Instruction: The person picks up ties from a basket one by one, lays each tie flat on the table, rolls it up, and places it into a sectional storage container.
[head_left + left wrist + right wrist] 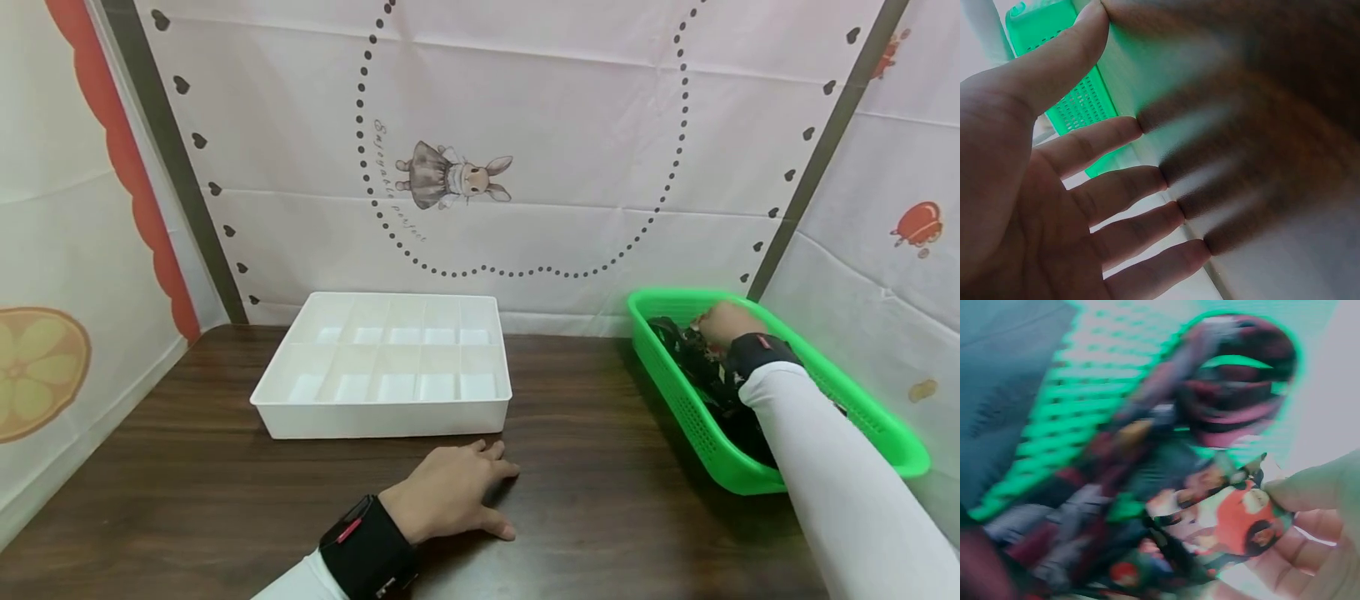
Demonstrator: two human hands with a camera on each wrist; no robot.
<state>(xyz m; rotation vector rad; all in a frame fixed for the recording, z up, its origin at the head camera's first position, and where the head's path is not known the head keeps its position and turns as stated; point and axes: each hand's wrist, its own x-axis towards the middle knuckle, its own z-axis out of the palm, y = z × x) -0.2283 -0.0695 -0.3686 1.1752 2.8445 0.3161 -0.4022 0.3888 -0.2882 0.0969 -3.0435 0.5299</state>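
My left hand (453,492) rests its fingertips on the dark wooden table, fingers spread, just in front of a white divided tray (390,421). Its fingers and thumb are straight in the left wrist view, with nothing in them. Inside the green basket (847,396) on the right is my right hand (723,323). There it pinches a piece of printed cloth (1241,519), red, white and black, between thumb and fingers. Dark patterned cloth (1235,381), in strips and a loop, lies around it, blurred. What exactly the held cloth is, I cannot tell.
The tray's compartments stand in two rows, with bare bottoms showing. Printed white curtains (570,167) hang behind and at both sides, close to the tray and basket. Dark wood table (592,467) lies between tray and basket.
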